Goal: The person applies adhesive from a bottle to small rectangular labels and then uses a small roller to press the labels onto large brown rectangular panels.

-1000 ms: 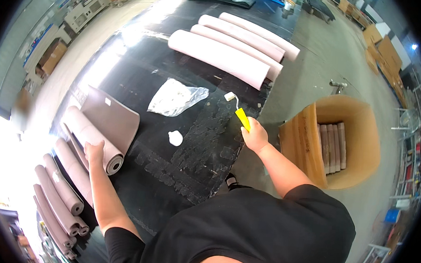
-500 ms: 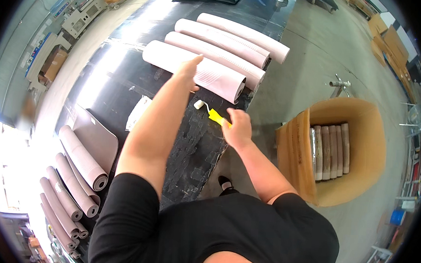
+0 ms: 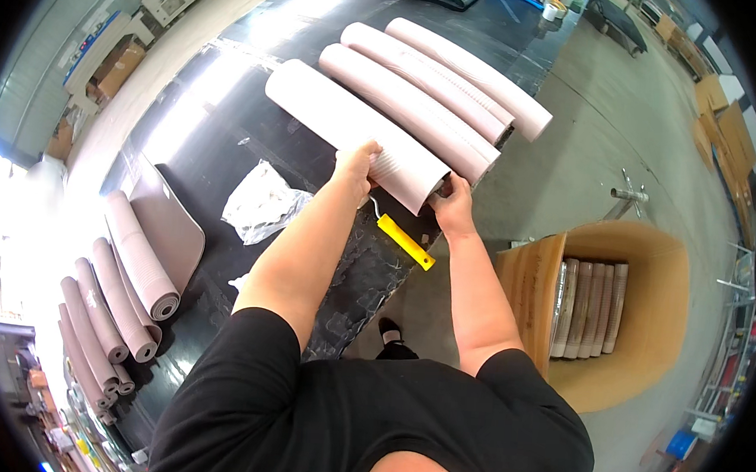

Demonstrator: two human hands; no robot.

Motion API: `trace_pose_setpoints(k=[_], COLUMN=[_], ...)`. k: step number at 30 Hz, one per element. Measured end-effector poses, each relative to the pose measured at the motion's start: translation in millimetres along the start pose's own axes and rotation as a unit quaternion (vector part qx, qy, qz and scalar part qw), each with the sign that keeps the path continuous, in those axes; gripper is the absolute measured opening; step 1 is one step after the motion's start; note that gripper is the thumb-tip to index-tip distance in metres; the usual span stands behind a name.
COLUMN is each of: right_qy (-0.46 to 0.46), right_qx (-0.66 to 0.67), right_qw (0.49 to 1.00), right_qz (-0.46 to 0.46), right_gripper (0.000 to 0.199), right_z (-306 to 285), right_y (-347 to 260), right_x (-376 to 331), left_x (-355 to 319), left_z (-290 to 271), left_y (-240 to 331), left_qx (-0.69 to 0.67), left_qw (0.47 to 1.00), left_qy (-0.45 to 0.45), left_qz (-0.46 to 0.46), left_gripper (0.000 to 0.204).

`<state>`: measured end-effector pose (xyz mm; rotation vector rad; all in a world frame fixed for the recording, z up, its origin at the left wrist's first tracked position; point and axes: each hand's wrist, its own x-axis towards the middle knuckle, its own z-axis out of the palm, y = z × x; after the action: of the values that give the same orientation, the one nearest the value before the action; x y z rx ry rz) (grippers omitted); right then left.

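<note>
Across the black table (image 3: 229, 123) lies a pale pink rolled mat (image 3: 334, 112), the nearest of several such rolls side by side. My left hand (image 3: 356, 170) grips its near side, thumb on top and fingers partly hidden below. At the roll's right end, my right hand (image 3: 454, 206) has its fingers closed on the rim, the fingertips partly hidden. A small roller with a yellow handle (image 3: 405, 243) lies on the table just below the roll, between my forearms; its head is hidden behind my left hand. The other pink rolls (image 3: 407, 108) lie behind, untouched.
Crumpled white plastic (image 3: 263, 201) lies left of my left forearm. Several brownish rolled mats (image 3: 139, 256) are at the table's left. On the floor at right stands an open cardboard box (image 3: 650, 313) holding wrapped rolls (image 3: 590, 309), with a metal stand (image 3: 630, 196) behind it.
My right hand has let go of the yellow-handled roller, now lying on the table, and taken the mat's right end. My left hand has come down onto the mat's near side.
</note>
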<state>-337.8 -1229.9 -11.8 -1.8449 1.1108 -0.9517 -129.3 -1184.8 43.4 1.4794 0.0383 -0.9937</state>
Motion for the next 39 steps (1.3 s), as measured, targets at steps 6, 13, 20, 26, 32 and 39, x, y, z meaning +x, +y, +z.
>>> trace_pose_setpoints(k=[6, 13, 20, 26, 32, 39], right_qy=[-0.075, -0.16, -0.063, 0.036, -0.059, -0.215], right_qx=[0.117, 0.056, 0.203, -0.087, -0.036, 0.091], right_qw=[0.983, 0.975, 0.929, 0.801, 0.735, 0.746], right_qz=[-0.12, -0.147, -0.304, -0.591, -0.674, -0.624], right_gripper=[0.056, 0.04, 0.037, 0.044, 0.032, 0.037], right_z=[-5, -38, -87, -112, -55, 12], right_y=[-17, -118, -196, -260, -293, -214], right_x=[16, 23, -39, -161, -277, -375], left_x=[-32, -72, -168, -326, -394, -427], left_z=[-8, -11, -53, -174, -301, -410], left_y=[16, 33, 71, 112, 38, -134], left_qx=[-0.254, -0.331, -0.245, -0.092, -0.229, -0.286], left_qw=[0.957, 0.929, 0.903, 0.926, 0.922, 0.911], left_qy=[-0.134, -0.083, -0.252, -0.258, -0.118, 0.017], left_qz=[-0.03, 0.142, 0.248, 0.261, 0.291, 0.297], left_gripper=[0.057, 0.052, 0.053, 0.059, 0.048, 0.071])
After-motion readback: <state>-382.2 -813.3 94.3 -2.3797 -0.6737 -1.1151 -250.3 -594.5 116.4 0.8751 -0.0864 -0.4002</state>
